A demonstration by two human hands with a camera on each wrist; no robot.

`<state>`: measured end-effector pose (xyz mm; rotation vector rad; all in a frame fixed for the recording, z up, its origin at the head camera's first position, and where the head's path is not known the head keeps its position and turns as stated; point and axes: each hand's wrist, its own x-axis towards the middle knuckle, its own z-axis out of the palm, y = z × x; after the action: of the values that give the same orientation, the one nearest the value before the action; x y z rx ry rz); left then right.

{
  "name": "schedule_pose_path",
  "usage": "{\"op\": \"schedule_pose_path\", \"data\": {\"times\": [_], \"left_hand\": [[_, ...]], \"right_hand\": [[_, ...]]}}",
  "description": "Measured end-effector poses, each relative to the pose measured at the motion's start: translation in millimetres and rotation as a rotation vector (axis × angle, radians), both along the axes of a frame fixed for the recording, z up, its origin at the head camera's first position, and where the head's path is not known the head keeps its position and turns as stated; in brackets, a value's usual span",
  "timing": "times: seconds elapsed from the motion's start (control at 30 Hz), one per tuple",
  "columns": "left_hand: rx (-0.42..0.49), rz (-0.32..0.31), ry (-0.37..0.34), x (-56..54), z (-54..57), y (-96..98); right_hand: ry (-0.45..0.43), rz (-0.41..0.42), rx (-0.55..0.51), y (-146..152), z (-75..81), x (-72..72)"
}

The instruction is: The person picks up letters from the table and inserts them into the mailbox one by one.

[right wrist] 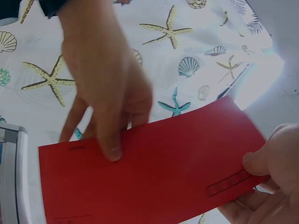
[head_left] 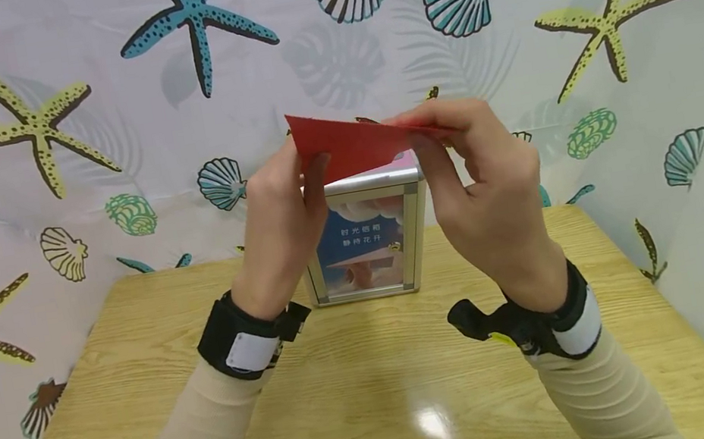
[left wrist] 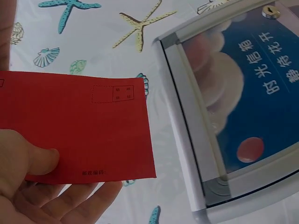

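A red paper envelope with printed boxes and Chinese characters is held up in front of me, tilted almost edge-on in the head view. My left hand pinches its left end, thumb on the near face and fingers behind. At the other end my right hand grips the envelope between thumb and fingers. In the right wrist view both hands hold the red envelope along its edges. Behind and below it stands a metal-framed letter box with a blue picture front, partly covered by the envelope.
The letter box stands at the far side of a wooden table. A small lock sits on its front. Behind and beside the table hangs a white sheet printed with starfish and shells. Each wrist wears a black strap.
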<state>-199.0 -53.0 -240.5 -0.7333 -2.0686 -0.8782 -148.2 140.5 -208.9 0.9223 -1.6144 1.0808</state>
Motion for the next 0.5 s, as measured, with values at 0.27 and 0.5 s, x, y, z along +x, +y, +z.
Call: {"op": "schedule_pose_path", "data": {"times": [0.27, 0.5], "left_hand": [[-0.006, 0.047, 0.011, -15.8, -9.9, -1.7], [0.009, 0.046, 0.046, -22.2, -10.2, 1.1]], "right_hand": [[0.067, -0.084, 0.045, -1.7, 9.3, 13.5], [0.084, -0.127, 0.082, -1.5, 7.8, 8.4]]}}
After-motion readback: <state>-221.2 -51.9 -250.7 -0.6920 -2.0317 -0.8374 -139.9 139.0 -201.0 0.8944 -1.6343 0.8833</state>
